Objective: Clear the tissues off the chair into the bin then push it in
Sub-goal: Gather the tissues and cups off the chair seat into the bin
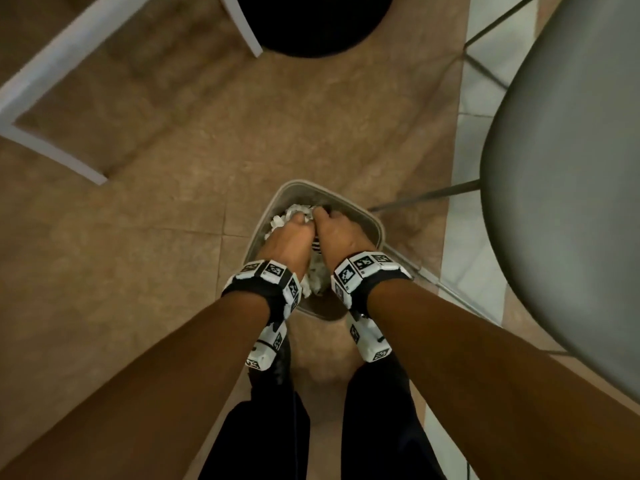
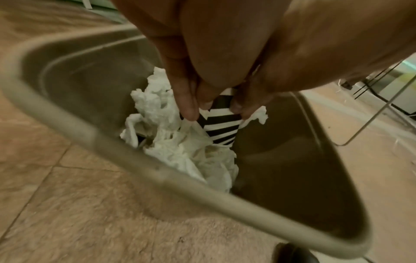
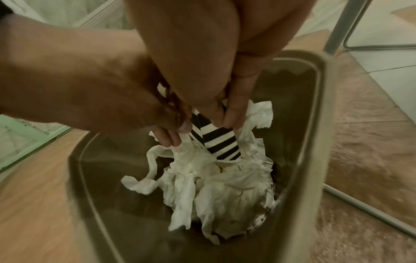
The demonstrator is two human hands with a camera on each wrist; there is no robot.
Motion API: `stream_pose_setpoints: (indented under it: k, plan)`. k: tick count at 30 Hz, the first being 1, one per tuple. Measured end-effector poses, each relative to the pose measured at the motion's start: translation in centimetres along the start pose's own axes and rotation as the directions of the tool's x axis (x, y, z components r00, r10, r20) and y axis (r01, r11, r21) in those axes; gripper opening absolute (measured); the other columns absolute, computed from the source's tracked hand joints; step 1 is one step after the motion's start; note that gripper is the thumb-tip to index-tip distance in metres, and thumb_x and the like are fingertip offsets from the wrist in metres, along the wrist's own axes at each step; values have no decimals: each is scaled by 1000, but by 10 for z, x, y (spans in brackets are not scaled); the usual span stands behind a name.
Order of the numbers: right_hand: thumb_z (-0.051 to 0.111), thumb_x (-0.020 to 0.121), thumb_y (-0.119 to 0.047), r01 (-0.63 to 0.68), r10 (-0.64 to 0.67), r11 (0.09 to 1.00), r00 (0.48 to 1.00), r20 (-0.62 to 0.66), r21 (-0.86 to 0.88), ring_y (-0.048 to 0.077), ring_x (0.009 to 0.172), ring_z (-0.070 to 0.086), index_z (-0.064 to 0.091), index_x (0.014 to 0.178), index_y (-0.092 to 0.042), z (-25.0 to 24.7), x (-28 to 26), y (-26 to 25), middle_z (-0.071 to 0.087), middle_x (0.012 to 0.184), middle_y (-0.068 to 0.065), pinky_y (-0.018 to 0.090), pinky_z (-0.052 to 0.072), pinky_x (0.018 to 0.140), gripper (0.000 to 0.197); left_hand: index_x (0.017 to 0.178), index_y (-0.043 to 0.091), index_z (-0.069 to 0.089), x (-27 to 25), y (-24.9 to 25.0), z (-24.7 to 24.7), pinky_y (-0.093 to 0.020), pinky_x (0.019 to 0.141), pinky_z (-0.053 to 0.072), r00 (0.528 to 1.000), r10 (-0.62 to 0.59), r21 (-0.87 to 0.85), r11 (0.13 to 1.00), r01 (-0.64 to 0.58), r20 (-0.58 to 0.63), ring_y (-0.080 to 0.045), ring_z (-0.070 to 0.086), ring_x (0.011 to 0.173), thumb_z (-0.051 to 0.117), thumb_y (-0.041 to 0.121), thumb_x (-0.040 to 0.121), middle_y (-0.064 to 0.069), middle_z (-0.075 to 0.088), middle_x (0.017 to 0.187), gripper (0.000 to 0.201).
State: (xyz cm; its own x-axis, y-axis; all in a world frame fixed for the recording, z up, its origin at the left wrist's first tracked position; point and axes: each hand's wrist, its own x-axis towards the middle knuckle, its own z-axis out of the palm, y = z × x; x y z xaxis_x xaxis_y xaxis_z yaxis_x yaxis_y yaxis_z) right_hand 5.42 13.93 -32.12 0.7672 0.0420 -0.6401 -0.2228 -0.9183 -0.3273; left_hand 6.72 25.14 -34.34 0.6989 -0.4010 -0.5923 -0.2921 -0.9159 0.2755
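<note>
A small grey bin (image 1: pixel 378 226) stands on the floor between my feet, with crumpled white tissues (image 1: pixel 293 210) heaped inside. My left hand (image 1: pixel 287 233) and right hand (image 1: pixel 333 229) both reach down into it, side by side. Together they pinch a black-and-white striped packet (image 2: pixel 221 128) with tissue bunched round it. In the left wrist view the tissues (image 2: pixel 175 151) lie against the near rim of the bin (image 2: pixel 166 176). In the right wrist view my right hand (image 3: pixel 223 115) pinches the striped packet (image 3: pixel 218 140) from above and my left hand (image 3: pixel 171 131) from the left. The grey chair seat (image 1: pixel 571 202) at the right shows no tissues.
The chair's thin metal legs (image 1: pixel 426 195) run close to the bin's right side. A white frame (image 1: pixel 52 140) stands at the far left and a round black object (image 1: pixel 311 22) at the top. Tan tiled floor (image 1: pixel 173 202) lies around the bin.
</note>
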Motion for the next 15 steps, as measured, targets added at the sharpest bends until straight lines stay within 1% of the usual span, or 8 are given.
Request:
stream_pose_setpoints:
  k: [4, 6, 8, 9, 11, 13, 14, 15]
  plan:
    - [45, 97, -12, -22, 26, 998, 997, 73, -61, 36, 117, 59, 46, 135, -7, 7, 19, 6, 57, 130, 18, 43, 49, 94, 38, 136, 10, 52, 18, 1, 12, -48, 96, 51, 994, -52, -41, 998, 56, 96, -39, 59, 116, 65, 12, 85, -16, 52, 132, 52]
    - [44, 99, -13, -25, 34, 997, 990, 137, -68, 36, 121, 55, 46, 136, -7, 10, 19, 10, 54, 135, 17, 43, 46, 98, 38, 130, 7, 59, 19, 2, 6, -45, 100, 48, 989, -56, -57, 996, 65, 139, -39, 57, 120, 61, 12, 87, -18, 57, 130, 43]
    - [43, 100, -19, -43, 42, 999, 984, 176, -2, 36, 124, 53, 40, 141, -14, 10, 8, 15, 51, 139, 17, 44, 45, 101, 41, 125, 5, 63, 13, 2, -3, -40, 100, 45, 981, -67, -65, 995, 80, 183, -36, 57, 120, 58, 8, 89, -19, 61, 128, 37]
    - [42, 102, -22, -69, 62, 997, 982, 176, 34, 36, 123, 54, 38, 142, -13, 6, 2, 16, 51, 139, 18, 43, 45, 100, 41, 125, 7, 63, 8, 1, -10, -38, 98, 46, 980, -73, -85, 992, 90, 183, -34, 58, 120, 60, 9, 87, -17, 62, 129, 38]
    - [38, 104, -26, -138, 130, 989, 979, 155, 44, 37, 121, 55, 34, 144, -2, -6, -9, 16, 54, 135, 23, 43, 45, 98, 46, 130, 13, 60, -3, 1, -32, -36, 91, 52, 969, -122, -129, 980, 152, 214, -31, 61, 116, 64, 14, 83, -12, 63, 129, 47]
    - [40, 103, -18, -206, 197, 978, 967, 160, 42, 36, 120, 57, 17, 150, 4, -26, -25, 12, 51, 137, 26, 42, 46, 94, 57, 132, 15, 57, -13, 10, -61, -34, 75, 53, 948, -148, -126, 974, 189, 282, -29, 65, 99, 64, 19, 83, -10, 66, 120, 50]
    - [43, 102, -16, -223, 212, 973, 964, 162, 56, 37, 122, 55, 10, 152, 4, -38, -36, 10, 47, 140, 27, 42, 46, 95, 63, 127, 15, 59, -17, 15, -77, -32, 71, 52, 942, -146, -107, 977, 186, 302, -28, 65, 90, 63, 22, 82, -9, 67, 113, 46]
    - [45, 100, -17, -230, 214, 969, 965, 154, 93, 38, 125, 52, 10, 152, 3, -51, -46, 11, 43, 143, 27, 43, 44, 99, 66, 122, 15, 61, -19, 22, -95, -31, 69, 52, 941, -144, -79, 981, 176, 307, -26, 65, 86, 63, 26, 81, -8, 68, 107, 42]
